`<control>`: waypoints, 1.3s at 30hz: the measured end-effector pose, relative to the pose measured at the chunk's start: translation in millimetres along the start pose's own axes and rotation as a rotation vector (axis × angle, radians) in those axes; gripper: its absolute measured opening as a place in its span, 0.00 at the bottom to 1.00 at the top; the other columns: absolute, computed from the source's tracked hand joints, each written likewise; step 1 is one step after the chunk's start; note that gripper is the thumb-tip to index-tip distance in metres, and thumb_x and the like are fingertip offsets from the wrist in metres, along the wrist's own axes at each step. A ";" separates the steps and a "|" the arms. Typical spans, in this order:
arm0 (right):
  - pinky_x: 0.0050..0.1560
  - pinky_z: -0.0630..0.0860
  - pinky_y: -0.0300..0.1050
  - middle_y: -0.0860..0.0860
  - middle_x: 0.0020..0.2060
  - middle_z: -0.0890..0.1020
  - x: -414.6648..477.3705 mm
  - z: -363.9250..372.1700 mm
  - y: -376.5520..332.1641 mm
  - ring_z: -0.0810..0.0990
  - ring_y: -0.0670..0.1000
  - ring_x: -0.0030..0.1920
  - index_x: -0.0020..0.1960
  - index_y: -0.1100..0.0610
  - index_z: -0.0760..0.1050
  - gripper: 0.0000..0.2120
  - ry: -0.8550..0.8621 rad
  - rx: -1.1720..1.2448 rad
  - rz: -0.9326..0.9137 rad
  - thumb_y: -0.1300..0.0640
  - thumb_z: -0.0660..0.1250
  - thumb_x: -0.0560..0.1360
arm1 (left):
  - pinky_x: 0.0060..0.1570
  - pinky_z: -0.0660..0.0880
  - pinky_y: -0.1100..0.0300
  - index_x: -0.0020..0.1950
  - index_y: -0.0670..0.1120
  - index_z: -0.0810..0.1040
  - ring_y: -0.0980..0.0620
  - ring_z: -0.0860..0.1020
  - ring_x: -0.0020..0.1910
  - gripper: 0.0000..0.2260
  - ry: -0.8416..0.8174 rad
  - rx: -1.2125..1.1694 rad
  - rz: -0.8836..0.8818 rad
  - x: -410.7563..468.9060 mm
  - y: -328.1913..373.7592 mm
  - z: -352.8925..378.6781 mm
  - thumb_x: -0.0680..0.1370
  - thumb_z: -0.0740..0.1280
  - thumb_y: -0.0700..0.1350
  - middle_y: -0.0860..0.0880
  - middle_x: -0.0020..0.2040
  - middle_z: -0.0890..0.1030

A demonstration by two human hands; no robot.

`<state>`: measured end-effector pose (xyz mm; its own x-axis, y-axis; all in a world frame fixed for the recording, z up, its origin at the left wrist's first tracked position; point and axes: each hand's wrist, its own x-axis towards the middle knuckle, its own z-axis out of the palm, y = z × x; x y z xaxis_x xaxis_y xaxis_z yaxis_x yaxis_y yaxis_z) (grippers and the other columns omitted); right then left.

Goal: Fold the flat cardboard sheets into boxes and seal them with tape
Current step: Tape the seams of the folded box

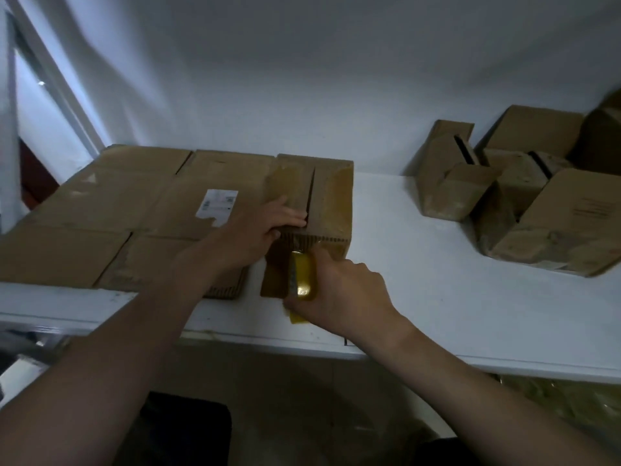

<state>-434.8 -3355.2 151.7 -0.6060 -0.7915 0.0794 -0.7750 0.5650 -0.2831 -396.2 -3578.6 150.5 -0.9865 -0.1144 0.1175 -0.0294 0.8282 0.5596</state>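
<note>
A small folded cardboard box [331, 203] stands on the white table [420, 264], its two top flaps meeting at a dark seam with shiny tape on them. My left hand [265, 227] presses on the left flap near the seam, thumb curled over the front edge. My right hand [342, 294] grips a yellow roll of tape [304, 277] against the box's near side, with a clear strip running up to the top edge. Left of the box lies a stack of flat cardboard sheets [111, 210], one with a white label [218, 203].
Several assembled boxes [510, 196] are piled at the back right of the table against the white wall. The table's front edge [470, 361] runs across below my hands. A window frame [50, 79] stands at the far left.
</note>
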 end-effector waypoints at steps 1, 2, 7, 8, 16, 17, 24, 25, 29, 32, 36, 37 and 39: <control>0.49 0.80 0.48 0.48 0.54 0.81 0.5 0.3 -0.3 0.83 0.52 0.48 0.66 0.46 0.65 0.32 0.007 -0.043 -0.005 0.27 0.65 0.71 | 0.79 0.54 0.45 0.72 0.48 0.75 0.52 0.54 0.80 0.24 0.017 0.002 0.004 -2.5 1.1 2.1 0.80 0.59 0.29 0.55 0.75 0.70; 0.48 0.81 0.50 0.48 0.53 0.81 2.9 0.5 0.7 0.83 0.53 0.47 0.66 0.45 0.65 0.32 0.016 -0.068 -0.015 0.26 0.63 0.71 | 0.78 0.54 0.44 0.72 0.48 0.76 0.50 0.54 0.80 0.23 0.033 0.005 0.005 -4.1 2.3 3.1 0.81 0.59 0.30 0.53 0.76 0.69; 0.57 0.75 0.50 0.49 0.59 0.72 23.9 -4.0 19.7 0.71 0.54 0.59 0.65 0.40 0.75 0.21 0.085 0.087 -0.015 0.32 0.59 0.78 | 0.71 0.65 0.50 0.68 0.57 0.78 0.47 0.65 0.75 0.17 0.194 -0.049 -0.188 -4.3 4.3 11.4 0.84 0.60 0.42 0.48 0.75 0.68; 0.62 0.72 0.50 0.51 0.62 0.68 29.3 -4.3 26.6 0.67 0.55 0.62 0.64 0.40 0.76 0.18 0.126 0.166 0.016 0.35 0.61 0.79 | 0.67 0.68 0.54 0.68 0.57 0.78 0.48 0.70 0.71 0.16 0.212 -0.104 -0.202 -3.5 6.2 14.0 0.84 0.60 0.42 0.50 0.70 0.73; 0.75 0.62 0.48 0.48 0.77 0.66 61.6 10.0 47.7 0.63 0.49 0.76 0.77 0.43 0.67 0.27 0.101 0.690 0.180 0.35 0.57 0.81 | 0.69 0.71 0.49 0.72 0.54 0.75 0.51 0.72 0.69 0.17 0.253 -0.212 -0.263 -13.0 12.9 22.7 0.85 0.60 0.43 0.51 0.71 0.76; 0.73 0.63 0.46 0.48 0.76 0.67 59.3 8.8 47.1 0.65 0.49 0.76 0.77 0.44 0.67 0.27 0.105 0.682 0.191 0.35 0.57 0.81 | 0.69 0.71 0.50 0.72 0.54 0.75 0.51 0.72 0.69 0.17 0.261 -0.211 -0.266 -17.6 16.9 23.6 0.85 0.60 0.43 0.51 0.71 0.76; 0.71 0.63 0.48 0.49 0.76 0.68 16.4 2.4 23.8 0.66 0.51 0.75 0.78 0.45 0.66 0.28 0.030 0.648 0.192 0.35 0.56 0.81 | 0.58 0.71 0.64 0.72 0.56 0.76 0.53 0.73 0.68 0.17 0.282 -0.208 -0.299 -67.9 37.3 26.4 0.85 0.61 0.44 0.53 0.70 0.77; 0.71 0.63 0.47 0.49 0.76 0.68 7.3 1.4 19.9 0.66 0.51 0.75 0.77 0.45 0.67 0.28 0.027 0.652 0.193 0.35 0.57 0.81 | 0.56 0.70 0.67 0.71 0.56 0.76 0.53 0.73 0.67 0.17 0.282 -0.213 -0.300 -77.7 40.7 26.6 0.84 0.61 0.44 0.53 0.69 0.77; 0.72 0.65 0.49 0.50 0.75 0.69 -26.0 0.2 6.9 0.68 0.51 0.74 0.77 0.45 0.67 0.28 0.005 0.651 0.196 0.36 0.59 0.81 | 0.65 0.75 0.51 0.71 0.57 0.76 0.51 0.74 0.68 0.16 0.289 -0.222 -0.302 -112.3 54.4 31.3 0.84 0.61 0.45 0.53 0.69 0.77; 0.71 0.66 0.49 0.50 0.73 0.69 -48.3 -2.7 -1.5 0.68 0.52 0.73 0.78 0.45 0.67 0.27 0.002 0.648 0.205 0.37 0.59 0.81 | 0.67 0.73 0.50 0.71 0.57 0.75 0.51 0.73 0.69 0.16 0.292 -0.237 -0.312 -131.4 66.2 35.0 0.84 0.61 0.45 0.53 0.70 0.77; 0.68 0.65 0.43 0.52 0.73 0.67 -70.2 -7.3 -7.6 0.69 0.53 0.72 0.79 0.48 0.64 0.28 -0.024 0.611 0.201 0.41 0.60 0.82 | 0.64 0.69 0.58 0.71 0.57 0.75 0.52 0.72 0.70 0.16 0.277 -0.182 -0.308 -149.1 80.4 39.9 0.84 0.61 0.45 0.53 0.71 0.76; 0.68 0.64 0.42 0.53 0.73 0.66 -74.2 -7.5 -8.0 0.70 0.53 0.71 0.80 0.49 0.63 0.28 -0.031 0.601 0.196 0.42 0.61 0.82 | 0.65 0.70 0.57 0.71 0.57 0.75 0.52 0.73 0.70 0.16 0.272 -0.177 -0.308 -152.5 81.5 40.9 0.84 0.61 0.45 0.53 0.71 0.76; 0.68 0.64 0.41 0.52 0.73 0.65 -79.3 -8.1 -7.7 0.70 0.53 0.71 0.80 0.49 0.63 0.28 -0.045 0.582 0.184 0.43 0.61 0.83 | 0.66 0.71 0.54 0.71 0.57 0.75 0.51 0.73 0.69 0.16 0.268 -0.161 -0.307 -158.6 83.0 42.4 0.84 0.61 0.45 0.52 0.70 0.77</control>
<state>-382.2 -3294.9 155.4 -0.7029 -0.7090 -0.0570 -0.4255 0.4835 -0.7650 -249.0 -3468.5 143.6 -0.8584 -0.4981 0.1228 -0.2683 0.6398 0.7202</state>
